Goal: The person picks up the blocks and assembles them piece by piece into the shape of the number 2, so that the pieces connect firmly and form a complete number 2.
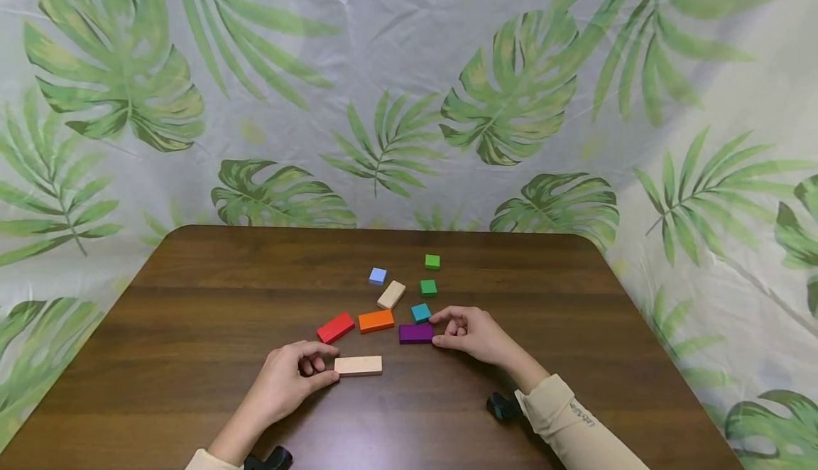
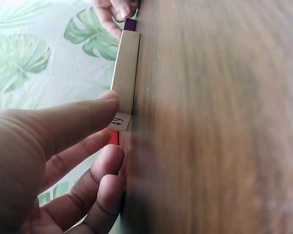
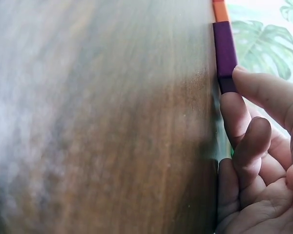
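Left hand (image 1: 290, 378): narrow grip, pinching long pale block (image 1: 358, 365) at its end, left-front of purple block (image 1: 415, 334). Right hand (image 1: 476, 335) pinches purple block's right end. Risk: could knock teal block (image 1: 420, 313) just behind; end-only holds may swivel.

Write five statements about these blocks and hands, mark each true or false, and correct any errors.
1. The orange block lies between the red block and the purple block. True.
2. The right hand is at the red block. False: it's at the purple block.
3. The left hand is at one end of a pale block. True.
4. The table is white. False: it is brown.
5. Two green blocks lie beyond the purple block. True.
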Demonstrator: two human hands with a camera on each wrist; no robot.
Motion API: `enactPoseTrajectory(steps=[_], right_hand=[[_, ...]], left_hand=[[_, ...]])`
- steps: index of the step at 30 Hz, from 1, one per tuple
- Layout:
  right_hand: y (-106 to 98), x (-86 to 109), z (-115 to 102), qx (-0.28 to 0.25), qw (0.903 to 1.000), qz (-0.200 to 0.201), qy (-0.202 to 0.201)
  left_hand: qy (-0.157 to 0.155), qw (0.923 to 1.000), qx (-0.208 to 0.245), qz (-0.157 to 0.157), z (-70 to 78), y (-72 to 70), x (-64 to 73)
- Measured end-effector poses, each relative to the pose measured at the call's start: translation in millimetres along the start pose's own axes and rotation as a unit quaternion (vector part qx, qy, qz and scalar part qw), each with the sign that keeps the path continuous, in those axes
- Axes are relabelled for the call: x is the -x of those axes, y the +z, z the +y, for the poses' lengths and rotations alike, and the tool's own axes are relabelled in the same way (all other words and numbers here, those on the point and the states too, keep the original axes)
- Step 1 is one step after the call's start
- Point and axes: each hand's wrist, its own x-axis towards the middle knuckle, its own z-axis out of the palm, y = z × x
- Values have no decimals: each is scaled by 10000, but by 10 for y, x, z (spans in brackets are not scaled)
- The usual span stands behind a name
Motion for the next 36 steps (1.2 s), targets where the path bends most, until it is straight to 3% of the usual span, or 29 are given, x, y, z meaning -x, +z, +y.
enactPoseTrajectory(steps=[15,28,36], right_hand=[[-20,2,-12,132,9998,-61,-169],[-83,17,-16,-167,9989,-341,-272],[-58,36,-7,14,9981,-544,-276]], left_hand=[[-44,10000,74,-3,-19,-3,-15],[3,9999,144,74,-23,6,-12],[-23,9999,143,84,-34,0,-4]])
